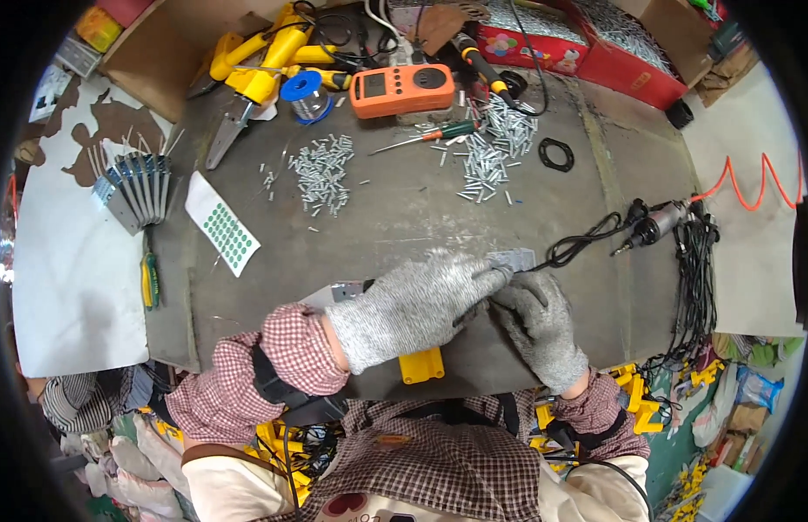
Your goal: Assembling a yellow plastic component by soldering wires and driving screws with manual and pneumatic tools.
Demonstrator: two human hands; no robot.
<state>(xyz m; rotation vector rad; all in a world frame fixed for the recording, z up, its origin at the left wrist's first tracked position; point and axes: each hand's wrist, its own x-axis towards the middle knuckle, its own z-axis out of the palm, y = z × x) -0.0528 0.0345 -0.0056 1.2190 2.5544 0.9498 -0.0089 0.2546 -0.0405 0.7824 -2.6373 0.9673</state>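
Observation:
My left hand [413, 304], in a grey knit glove, reaches across the middle of the bench with its fingers pinched together. Its fingertips meet those of my right hand [543, 326], gloved alike, with the fingers curled. A folded black cord [585, 244] runs in to the right hand's fingers; its gripped end is hidden. Just beyond the fingertips lies a flat pale-grey piece [514, 258]. Under the left hand a yellow plastic housing part [421, 366] shows at the bench edge, and a silver metal plate [346, 291] juts out by the wrist.
Two piles of screws [324, 172] [491, 161] lie ahead, with a screwdriver [434, 136], an orange meter [402, 90] and a solder spool [307, 96]. At right are a black ring [556, 155], an air screwdriver [658, 224] and hanging cords [695, 278]. A green-dot sticker sheet [223, 228] lies left.

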